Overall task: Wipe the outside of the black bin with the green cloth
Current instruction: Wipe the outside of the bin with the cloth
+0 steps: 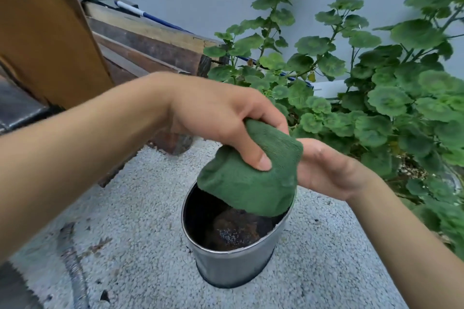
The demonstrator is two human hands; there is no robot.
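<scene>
The black bin (233, 267) stands upright on pebbled ground at the lower middle, its inside rusty and dark. A green cloth (248, 183) hangs over the bin's far rim. My left hand (218, 113) reaches across from the left and pinches the cloth's top between thumb and fingers. My right hand (329, 170) comes from the lower right; its fingers go under the cloth's right side and are hidden there. Whether they hold the cloth or the bin's rim I cannot tell.
Leafy green plants (376, 98) crowd the right side, close behind the bin. Wooden planks (150, 42) lie stacked at the back left beside a brown wooden board (45, 32). Light pebbled floor (140, 221) surrounds the bin. A pale wall stands behind.
</scene>
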